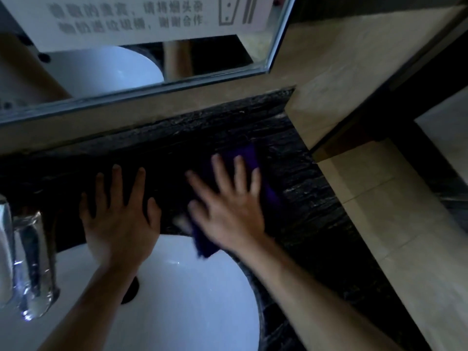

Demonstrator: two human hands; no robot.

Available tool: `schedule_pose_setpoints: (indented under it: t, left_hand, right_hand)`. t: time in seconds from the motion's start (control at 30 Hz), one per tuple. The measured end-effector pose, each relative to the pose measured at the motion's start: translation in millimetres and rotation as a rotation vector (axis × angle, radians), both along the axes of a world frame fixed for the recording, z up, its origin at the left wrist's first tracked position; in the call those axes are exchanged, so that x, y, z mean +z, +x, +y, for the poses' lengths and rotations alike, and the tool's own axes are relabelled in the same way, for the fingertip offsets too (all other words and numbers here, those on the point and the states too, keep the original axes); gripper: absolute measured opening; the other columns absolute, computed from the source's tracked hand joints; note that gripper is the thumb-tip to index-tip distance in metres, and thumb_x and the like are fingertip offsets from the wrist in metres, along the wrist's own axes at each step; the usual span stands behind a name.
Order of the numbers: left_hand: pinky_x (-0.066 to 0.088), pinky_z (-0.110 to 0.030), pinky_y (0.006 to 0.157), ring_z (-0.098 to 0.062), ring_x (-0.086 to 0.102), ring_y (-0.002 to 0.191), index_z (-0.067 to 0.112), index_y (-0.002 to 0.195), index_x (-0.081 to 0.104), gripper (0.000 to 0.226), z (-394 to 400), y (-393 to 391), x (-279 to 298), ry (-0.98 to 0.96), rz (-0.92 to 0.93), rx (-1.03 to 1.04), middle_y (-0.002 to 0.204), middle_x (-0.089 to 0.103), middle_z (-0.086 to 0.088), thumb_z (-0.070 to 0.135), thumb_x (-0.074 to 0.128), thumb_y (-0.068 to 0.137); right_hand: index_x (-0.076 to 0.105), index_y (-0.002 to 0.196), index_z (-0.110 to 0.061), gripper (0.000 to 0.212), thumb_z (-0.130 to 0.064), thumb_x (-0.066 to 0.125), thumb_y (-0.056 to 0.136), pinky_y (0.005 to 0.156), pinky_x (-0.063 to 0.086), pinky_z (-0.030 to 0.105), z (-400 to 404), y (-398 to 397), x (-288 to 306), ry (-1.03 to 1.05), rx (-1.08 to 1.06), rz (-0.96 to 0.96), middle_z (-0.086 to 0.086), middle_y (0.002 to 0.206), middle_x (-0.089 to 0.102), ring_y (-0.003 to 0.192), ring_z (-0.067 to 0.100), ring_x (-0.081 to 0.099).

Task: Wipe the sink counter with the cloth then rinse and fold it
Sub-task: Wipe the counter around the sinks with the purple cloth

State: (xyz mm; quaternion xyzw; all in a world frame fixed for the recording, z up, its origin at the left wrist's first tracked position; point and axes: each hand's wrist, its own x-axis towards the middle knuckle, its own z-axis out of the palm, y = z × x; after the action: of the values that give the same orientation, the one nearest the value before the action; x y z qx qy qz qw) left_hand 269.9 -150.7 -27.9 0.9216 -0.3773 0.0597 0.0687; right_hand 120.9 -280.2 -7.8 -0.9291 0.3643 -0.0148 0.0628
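Observation:
A dark purple cloth [249, 154] lies on the black marble counter [309, 198] behind the white round sink [192, 295]. My right hand [228, 206] presses flat on the cloth with fingers spread; it is blurred by motion. One corner of the cloth hangs over the sink rim. My left hand [119, 214] rests flat on the bare counter to the left of the cloth, fingers apart, holding nothing.
A chrome faucet [30, 269] stands at the left of the sink. A mirror [152, 72] with a printed notice runs along the back wall. A beige tiled wall [379, 211] bounds the counter on the right.

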Motion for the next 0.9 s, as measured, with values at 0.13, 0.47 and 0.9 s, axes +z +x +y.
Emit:
schedule_pose_setpoints:
  t: [0.13, 0.47, 0.9]
  left_hand:
    - [0.024, -0.061, 0.114, -0.045, 0.03, 0.147, 0.02, 0.154, 0.041, 0.063, 2.5, 2.1, 1.3, 0.001, -0.004, -0.029, 0.161, 0.034, -0.019, 0.039, 0.03, 0.095]
    - [0.022, -0.06, 0.115, -0.043, 0.031, 0.147, 0.021, 0.152, 0.044, 0.062, 1.8, 1.0, 0.1, -0.057, 0.002, -0.007, 0.161, 0.036, -0.018, 0.04, 0.032, 0.095]
    - [0.022, -0.06, 0.115, -0.044, 0.031, 0.147, 0.021, 0.152, 0.044, 0.06, 2.5, 0.5, -3.0, -0.067, -0.005, -0.005, 0.161, 0.035, -0.018, 0.039, 0.031, 0.096]
  right_hand:
    - [0.033, 0.151, -0.054, 0.057, -0.067, 0.036, 0.096, 0.119, 0.008, 0.066, 29.8, -0.9, -1.1, 0.015, 0.212, -0.015, 0.0, 0.17, 0.018, 0.155, 0.041, 0.011]
    - [0.029, 0.152, -0.044, 0.057, -0.065, 0.017, 0.101, 0.12, 0.013, 0.063, -168.9, -33.8, -2.4, 0.055, -0.11, 0.072, -0.012, 0.169, 0.014, 0.157, 0.029, 0.003]
    - [0.012, 0.155, -0.055, 0.061, -0.072, 0.018, 0.096, 0.118, 0.026, 0.058, -133.2, -88.1, 2.4, 0.072, -0.245, 0.088, -0.005, 0.172, 0.005, 0.155, 0.034, 0.014]
